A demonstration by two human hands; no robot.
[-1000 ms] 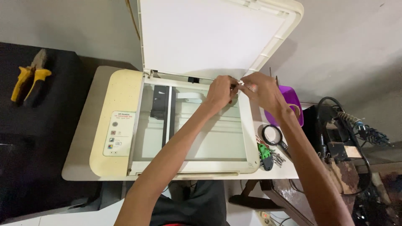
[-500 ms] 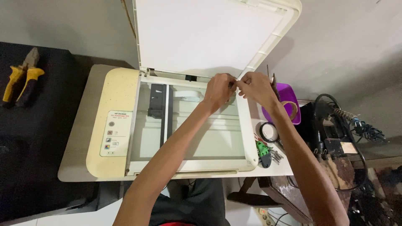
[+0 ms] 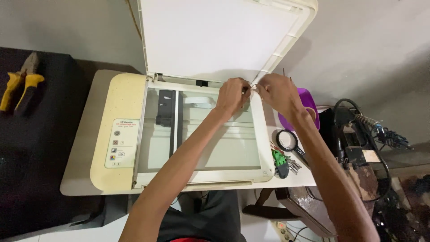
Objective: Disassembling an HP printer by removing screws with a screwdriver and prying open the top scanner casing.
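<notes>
Flatbed scanner-printer (image 3: 179, 134), cream, lay on white table (image 3: 78, 179), long axis left-right, lid (image 3: 215, 36) raised at far edge. Pale rectangular control label (image 3: 118, 143) at left. Left hand (image 3: 233, 95) and right hand (image 3: 277, 92) met at far right corner, each grip pinching a small part, too small to identify. Purple bowl (image 3: 309, 101) beyond right.

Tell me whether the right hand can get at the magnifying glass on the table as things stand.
Probably yes. The magnifying glass lies in the open on the white table beside the scanner, just under the right forearm, uncovered. The right hand is pinching something small with the left hand.
</notes>
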